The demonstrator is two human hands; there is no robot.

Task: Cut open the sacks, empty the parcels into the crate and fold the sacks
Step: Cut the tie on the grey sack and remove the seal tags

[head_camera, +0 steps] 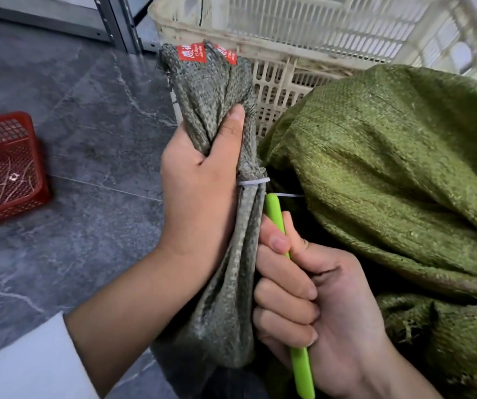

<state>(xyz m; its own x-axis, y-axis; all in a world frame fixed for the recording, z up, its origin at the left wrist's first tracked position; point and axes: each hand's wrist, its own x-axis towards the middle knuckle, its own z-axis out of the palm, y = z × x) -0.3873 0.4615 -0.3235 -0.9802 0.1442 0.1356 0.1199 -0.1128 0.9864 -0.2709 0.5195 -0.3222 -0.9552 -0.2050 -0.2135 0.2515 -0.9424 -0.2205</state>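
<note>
My left hand (pixel 199 185) grips the bunched neck of a grey-green woven sack (pixel 225 298), which bears red labels at its top. A white zip tie (pixel 253 182) cinches the neck just beside my thumb's base. My right hand (pixel 312 312) holds a bright green cutter (pixel 276 217), its tip pointing up and sitting right under the zip tie. A second, brighter green sack (pixel 398 156) lies bulging to the right. The cream plastic crate (pixel 289 38) stands behind both sacks; its inside looks bare where visible.
A small red plastic basket (pixel 4 165) sits on the grey marbled floor (pixel 87 125) at the left. A metal shelf frame (pixel 116 24) runs along the top left. My white sleeve (pixel 30 367) shows at the bottom left.
</note>
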